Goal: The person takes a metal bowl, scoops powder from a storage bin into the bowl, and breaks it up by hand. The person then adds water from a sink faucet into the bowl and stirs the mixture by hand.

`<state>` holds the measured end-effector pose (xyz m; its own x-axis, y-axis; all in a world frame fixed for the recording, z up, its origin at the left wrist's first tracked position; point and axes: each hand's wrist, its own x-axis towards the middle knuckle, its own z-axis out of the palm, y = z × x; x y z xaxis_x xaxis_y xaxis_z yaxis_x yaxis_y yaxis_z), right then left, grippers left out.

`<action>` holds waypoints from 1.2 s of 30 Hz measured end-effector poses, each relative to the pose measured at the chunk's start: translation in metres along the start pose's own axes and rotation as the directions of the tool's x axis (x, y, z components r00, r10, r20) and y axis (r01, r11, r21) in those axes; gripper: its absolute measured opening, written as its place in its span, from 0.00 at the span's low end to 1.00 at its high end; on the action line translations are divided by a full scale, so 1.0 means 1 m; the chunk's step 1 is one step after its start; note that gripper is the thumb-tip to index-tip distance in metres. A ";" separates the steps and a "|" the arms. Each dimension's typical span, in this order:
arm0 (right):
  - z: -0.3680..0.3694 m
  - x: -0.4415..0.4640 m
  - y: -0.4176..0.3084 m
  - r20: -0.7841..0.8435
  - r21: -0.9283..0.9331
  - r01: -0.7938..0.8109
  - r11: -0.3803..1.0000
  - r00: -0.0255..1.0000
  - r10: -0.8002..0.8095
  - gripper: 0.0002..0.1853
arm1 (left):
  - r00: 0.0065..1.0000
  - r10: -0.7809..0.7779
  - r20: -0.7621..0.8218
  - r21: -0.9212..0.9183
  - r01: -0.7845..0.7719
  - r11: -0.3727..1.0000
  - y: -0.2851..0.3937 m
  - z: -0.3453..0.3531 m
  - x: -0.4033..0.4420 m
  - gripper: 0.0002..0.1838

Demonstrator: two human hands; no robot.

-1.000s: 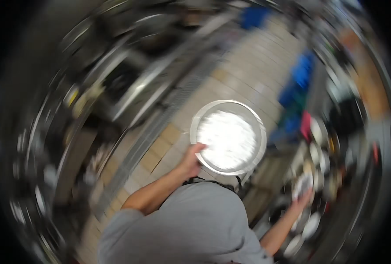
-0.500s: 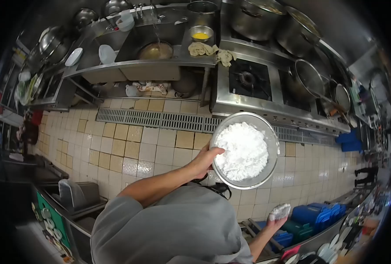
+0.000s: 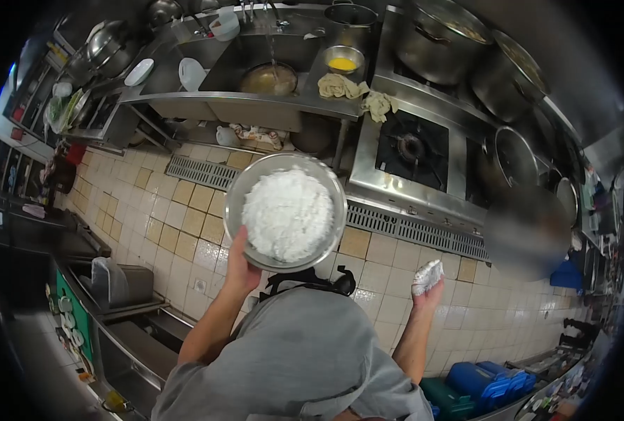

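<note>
My left hand [image 3: 242, 268] grips the near left rim of a round metal bowl [image 3: 338, 210], its thumb over the edge. A mound of white powder [image 3: 289, 214] fills much of the bowl, which is held out in front of my body above the floor. My right hand [image 3: 427, 282] is off to the right, apart from the bowl. Its fingers are stretched out and thickly coated in white powder; the coating hides their detail.
A sink [image 3: 231, 59] with running water and a pan [image 3: 268, 78] lies ahead. A small bowl of yellow liquid [image 3: 341, 64] and cloths [image 3: 343, 87] sit beside it. The stove [image 3: 411, 144] and large pots [image 3: 441, 42] are at right. Blue bins [image 3: 477, 382] stand behind right.
The bowl and my left hand have moved left across the view. My right hand has come up and forward. The view has turned, and a blurred dark patch now shows at the right.
</note>
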<state>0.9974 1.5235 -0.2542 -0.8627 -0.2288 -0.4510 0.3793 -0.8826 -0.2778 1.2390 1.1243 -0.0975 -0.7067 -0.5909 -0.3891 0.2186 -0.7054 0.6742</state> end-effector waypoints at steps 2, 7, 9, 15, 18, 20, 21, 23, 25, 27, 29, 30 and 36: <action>0.029 0.012 0.011 -0.036 -0.092 0.020 0.996 0.999 -0.023 0.11 | 0.996 0.041 -0.074 -0.050 -0.045 0.998 0.015 -0.011 0.012 0.34; 0.061 0.046 0.030 0.038 -0.065 0.003 0.998 0.999 -0.001 0.14 | 0.978 0.138 -0.159 -0.143 -0.161 0.976 0.061 -0.037 0.069 0.35; 0.085 0.053 0.046 -0.001 -0.073 0.017 0.997 1.000 -0.017 0.14 | 0.976 0.165 -0.141 -0.154 -0.186 0.970 0.085 -0.051 0.103 0.36; 0.161 0.093 0.129 0.223 -0.046 -0.097 0.994 0.969 0.105 0.14 | 0.976 0.162 -0.146 -0.133 -0.182 0.974 0.170 -0.066 0.205 0.36; 0.212 0.097 0.177 0.067 -0.079 -0.056 0.995 0.996 0.062 0.14 | 0.981 0.164 -0.108 -0.103 -0.175 0.979 0.204 -0.066 0.261 0.36; 0.221 0.107 0.192 0.062 -0.076 -0.072 0.995 0.995 0.077 0.15 | 0.986 0.132 -0.104 -0.078 -0.140 0.987 0.225 -0.060 0.296 0.36; 0.222 0.109 0.198 0.014 -0.099 -0.050 0.994 0.999 0.052 0.14 | 0.986 0.153 -0.066 -0.071 -0.158 0.985 0.234 -0.052 0.313 0.36; 0.220 0.114 0.202 -0.036 -0.122 -0.022 0.992 0.999 0.017 0.13 | 0.989 0.142 -0.051 -0.065 -0.145 0.987 0.249 -0.035 0.342 0.36; 0.212 0.122 0.199 0.002 -0.080 0.014 0.997 1.000 -0.014 0.13 | 0.991 0.122 -0.048 -0.068 -0.125 0.990 0.255 -0.023 0.373 0.36; 0.213 0.133 0.201 -0.063 -0.034 0.077 0.996 0.995 -0.079 0.14 | 0.991 0.125 -0.036 -0.062 -0.127 0.990 0.260 -0.004 0.397 0.35; 0.209 0.148 0.204 -0.045 0.035 0.100 0.994 0.994 -0.099 0.14 | 0.991 0.128 -0.044 -0.054 -0.130 0.990 0.263 0.012 0.422 0.34; 0.205 0.158 0.205 -0.041 0.044 0.096 0.994 0.995 -0.094 0.14 | 0.990 0.135 -0.041 -0.048 -0.137 0.989 0.262 0.017 0.435 0.34; 0.242 0.215 0.222 0.039 0.085 0.016 0.996 0.999 -0.019 0.15 | 0.992 0.113 -0.058 -0.088 -0.118 0.989 0.260 0.049 0.488 0.30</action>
<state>0.8151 1.1788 -0.2083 -0.8821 -0.2278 -0.4124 0.3360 -0.9178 -0.2116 0.9183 0.6720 -0.0814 -0.6375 -0.6883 -0.3462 0.3584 -0.6626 0.6576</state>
